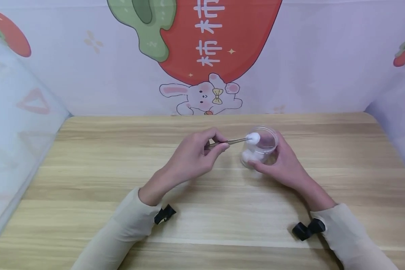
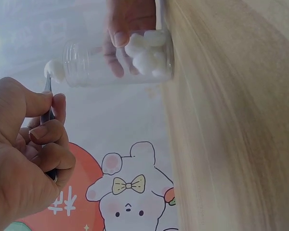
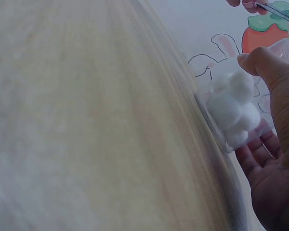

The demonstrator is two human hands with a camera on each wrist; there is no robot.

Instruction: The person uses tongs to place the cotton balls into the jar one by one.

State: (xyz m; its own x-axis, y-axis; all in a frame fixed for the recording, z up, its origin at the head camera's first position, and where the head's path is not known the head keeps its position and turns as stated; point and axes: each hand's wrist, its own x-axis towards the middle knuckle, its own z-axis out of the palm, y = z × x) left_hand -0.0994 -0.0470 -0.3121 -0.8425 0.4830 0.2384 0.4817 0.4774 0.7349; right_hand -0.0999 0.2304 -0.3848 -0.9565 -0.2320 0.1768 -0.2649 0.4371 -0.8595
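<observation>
My left hand [image 1: 196,154] pinches metal tweezers [image 1: 235,141] between thumb and fingers. A white cotton ball [image 1: 254,138] is held in the tweezer tips, right at the mouth of a clear jar [image 1: 270,148]. The left wrist view has that cotton ball [image 2: 54,70] just outside the jar's open rim. My right hand [image 1: 285,165] grips the jar from the right, its thumb on the near side and its fingers behind. Several white cotton balls [image 3: 231,108] lie together at the jar's bottom, and the jar stands upright on the wooden table [image 1: 222,210].
Behind the table hangs a pale cloth backdrop [image 1: 310,63] with a large red fruit and a rabbit printed on it. Black wrist-worn devices [image 1: 165,214] sit at both cuffs, just over the tabletop.
</observation>
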